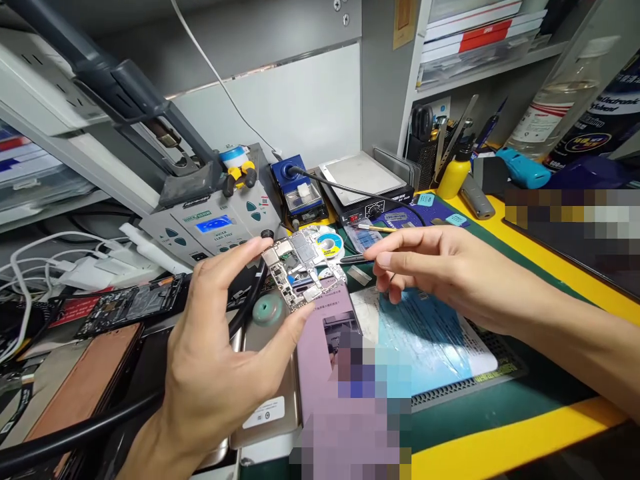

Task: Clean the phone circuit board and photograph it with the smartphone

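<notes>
In the middle of the head view, a phone circuit board (300, 263) is gripped by its edges between the thumb and fingers of my left hand (220, 340), tilted up above the bench. To its right, my right hand (430, 267) is closed in a pinch on slim dark tweezers (354, 259). Their tip points left at the board, and most of their length is hidden by the fingers. Below the board lie a mauve phone-like slab (320, 360) and a gold phone back (267, 373). A light-blue sheet (430, 340) lies under my right hand.
Behind stand a hot-air station (215, 230), a blue soldering-iron stand (300, 190) and a small heating plate (367, 180). Opened phones (130, 307) and white cables (55, 247) crowd the left. Yellow bottle (456, 170) and clear bottle (555, 110) stand right. A black hose (100, 420) crosses lower left.
</notes>
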`<action>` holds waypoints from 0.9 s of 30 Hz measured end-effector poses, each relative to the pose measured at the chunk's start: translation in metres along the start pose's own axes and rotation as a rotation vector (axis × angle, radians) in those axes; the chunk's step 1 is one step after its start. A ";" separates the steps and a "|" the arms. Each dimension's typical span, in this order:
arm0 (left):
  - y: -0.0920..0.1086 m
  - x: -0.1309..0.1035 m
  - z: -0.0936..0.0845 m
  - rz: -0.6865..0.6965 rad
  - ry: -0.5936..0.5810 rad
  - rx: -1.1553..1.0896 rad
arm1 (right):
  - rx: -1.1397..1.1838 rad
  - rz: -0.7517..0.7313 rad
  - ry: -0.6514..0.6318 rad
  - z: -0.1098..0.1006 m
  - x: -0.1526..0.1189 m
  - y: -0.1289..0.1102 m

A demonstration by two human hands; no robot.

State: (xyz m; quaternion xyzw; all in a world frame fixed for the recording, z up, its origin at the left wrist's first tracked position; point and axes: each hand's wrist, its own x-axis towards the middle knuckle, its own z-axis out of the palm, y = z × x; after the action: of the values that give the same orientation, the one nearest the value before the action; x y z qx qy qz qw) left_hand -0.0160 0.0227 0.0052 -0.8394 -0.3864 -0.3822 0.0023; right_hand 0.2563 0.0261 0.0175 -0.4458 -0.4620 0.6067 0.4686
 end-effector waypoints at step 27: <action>0.008 0.010 0.013 0.131 0.026 -0.078 | -0.003 0.026 -0.198 0.000 -0.006 0.007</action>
State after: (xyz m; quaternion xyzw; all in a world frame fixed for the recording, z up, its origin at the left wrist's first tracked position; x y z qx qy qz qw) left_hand 0.0013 0.0271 0.0048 -0.8572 -0.3155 -0.4070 -0.0007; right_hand 0.2563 0.0193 0.0117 -0.3904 -0.5012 0.6532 0.4120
